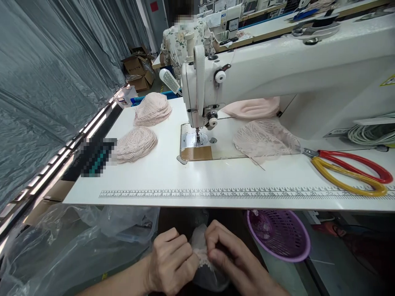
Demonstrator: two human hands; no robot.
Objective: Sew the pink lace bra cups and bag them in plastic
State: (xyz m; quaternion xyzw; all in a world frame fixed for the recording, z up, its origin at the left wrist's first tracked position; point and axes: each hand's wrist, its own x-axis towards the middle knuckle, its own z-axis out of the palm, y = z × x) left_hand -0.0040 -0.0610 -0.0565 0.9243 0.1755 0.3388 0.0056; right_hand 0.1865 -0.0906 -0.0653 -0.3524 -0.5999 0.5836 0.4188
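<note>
Below the table's front edge, my left hand (171, 259) and my right hand (230, 257) are both closed on a small pale pink lace piece (200, 250) held between them in my lap. On the white table (173, 176) above stands a white sewing machine (277, 70) with its needle over the metal plate (197, 144). A loose pink lace piece (265, 139) lies to the right of the needle. Two stacks of pink lace pieces, one nearer (135, 143) and one farther (152, 109), lie on the left.
Red and yellow handled scissors (352, 166) lie at the table's right. A printed ruler (247, 193) runs along the front edge. A purple basket (280, 234) sits under the table, clear plastic bags (92, 238) at lower left. Another person (182, 37) sits at a machine behind.
</note>
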